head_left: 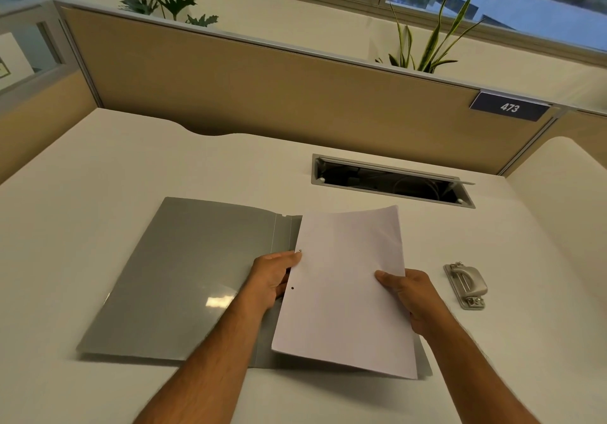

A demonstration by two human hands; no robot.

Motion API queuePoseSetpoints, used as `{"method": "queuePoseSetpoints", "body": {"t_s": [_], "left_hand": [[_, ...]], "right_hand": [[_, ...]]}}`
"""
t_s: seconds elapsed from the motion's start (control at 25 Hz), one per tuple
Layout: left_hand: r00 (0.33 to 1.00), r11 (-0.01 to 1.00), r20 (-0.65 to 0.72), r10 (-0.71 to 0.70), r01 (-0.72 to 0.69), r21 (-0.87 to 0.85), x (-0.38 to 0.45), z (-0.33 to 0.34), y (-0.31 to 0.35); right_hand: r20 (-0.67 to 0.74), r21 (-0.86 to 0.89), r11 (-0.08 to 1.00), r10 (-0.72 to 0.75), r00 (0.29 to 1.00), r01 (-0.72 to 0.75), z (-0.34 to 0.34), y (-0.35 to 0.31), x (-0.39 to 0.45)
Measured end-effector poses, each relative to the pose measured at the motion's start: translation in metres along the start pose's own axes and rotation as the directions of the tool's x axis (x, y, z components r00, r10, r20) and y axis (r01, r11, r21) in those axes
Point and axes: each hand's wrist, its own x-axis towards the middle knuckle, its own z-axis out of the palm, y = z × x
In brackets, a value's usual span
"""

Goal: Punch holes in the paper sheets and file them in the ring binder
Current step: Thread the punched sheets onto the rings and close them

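**Punched sheets held over the open binder**

A grey ring binder [184, 272] is laid open and flat on the white desk [82, 174], left of centre in the frame. Its left cover is fully exposed; its right half is almost wholly hidden under the paper sheets [348, 279], with only a grey strip seen along the lower edge and lower right corner. Bare desk is left on every side of the binder: a broad band at the left, a wide stretch toward the upper part of the frame, and a narrower band along the bottom edge.

A metal hole punch [465, 285] is set at centre right, well apart from the sheets, with clear desk between. A cable tray opening [391, 182] is cut into the desk above the sheets, and a beige partition [262, 95] bounds the far edge, carrying a plate marked 473 [509, 107].

The sheets are held tilted, the right and near edges raised off the binder. Two punched holes are seen along the left edge; a small metal prong tip shows at the upper one.

The left hand [274, 279] is closed on the sheets' left edge, thumb on top, fingers beneath. The right hand [410, 295] is pinched on the right edge, thumb on top of the paper, fingers hidden under it.
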Motion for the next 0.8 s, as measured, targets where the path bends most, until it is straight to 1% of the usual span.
{"method": "queuePoseSetpoints", "body": {"t_s": [0.32, 0.4, 0.44, 0.52, 0.6, 0.68, 0.8], "left_hand": [[0.999, 0.997, -0.019, 0.025, -0.023, 0.076, -0.001, 0.002, 0.003], [0.999, 0.988, -0.005, 0.043, -0.042, 0.147, -0.002, 0.000, 0.005], [0.998, 0.976, 0.000, 0.058, -0.057, 0.209, -0.002, -0.003, 0.006], [0.995, 0.933, 0.014, 0.094, -0.093, 0.347, -0.002, -0.009, 0.010], [0.994, 0.895, 0.047, 0.103, -0.113, 0.432, -0.003, -0.015, 0.012], [0.993, 0.867, 0.093, 0.078, -0.113, 0.486, -0.006, -0.019, 0.015], [0.984, 0.846, 0.180, 0.007, -0.101, 0.523, -0.010, -0.023, 0.018]], "right_hand": [[0.000, -0.019, 0.999, 0.033, 0.999, -0.033, -0.006, -0.002, 0.005], [0.003, -0.025, 0.999, 0.038, 0.999, -0.038, -0.009, -0.002, 0.007], [0.005, -0.028, 0.999, 0.038, 0.999, -0.038, -0.010, -0.002, 0.008], [0.007, -0.031, 0.999, 0.033, 0.999, -0.032, -0.010, -0.002, 0.009], [0.006, -0.030, 0.999, 0.034, 0.999, -0.034, -0.010, -0.001, 0.009], [0.005, -0.032, 0.999, 0.036, 0.999, -0.035, -0.010, -0.001, 0.009], [0.003, -0.041, 0.998, 0.040, 0.999, -0.040, -0.010, -0.001, 0.010]]}}
